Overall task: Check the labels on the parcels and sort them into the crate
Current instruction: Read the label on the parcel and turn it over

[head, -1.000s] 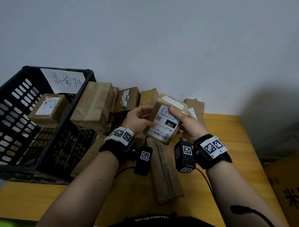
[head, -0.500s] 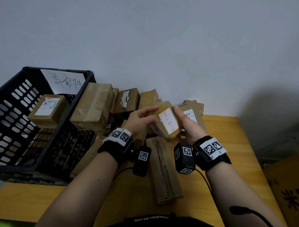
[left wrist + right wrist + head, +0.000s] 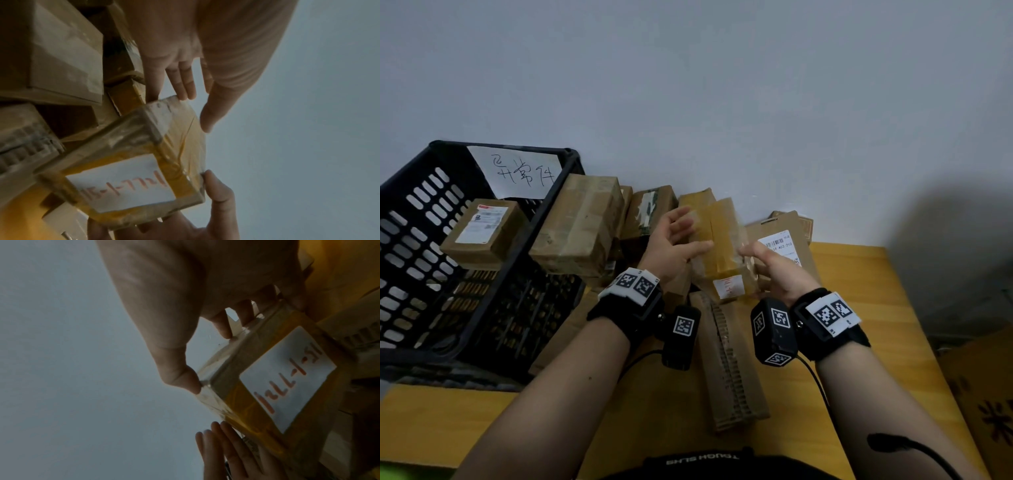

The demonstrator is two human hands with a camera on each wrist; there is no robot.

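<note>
Parcel [image 3: 722,246] with one white label [image 3: 728,287] hangs between two hands: left hand [image 3: 671,246] presses it flat-fingered, right hand [image 3: 774,270] pinches it. Crate [image 3: 453,161] holds one box [image 3: 482,229].

Gripped parcel [image 3: 722,240]: brown, yellow tape
White label [image 3: 123,183], red writing; black crate [image 3: 524,250] left of the grip.

2 black wrist straps [image 3: 616,313], white marker tags [image 3: 832,313], cabled cameras [image 3: 774,330]
</note>
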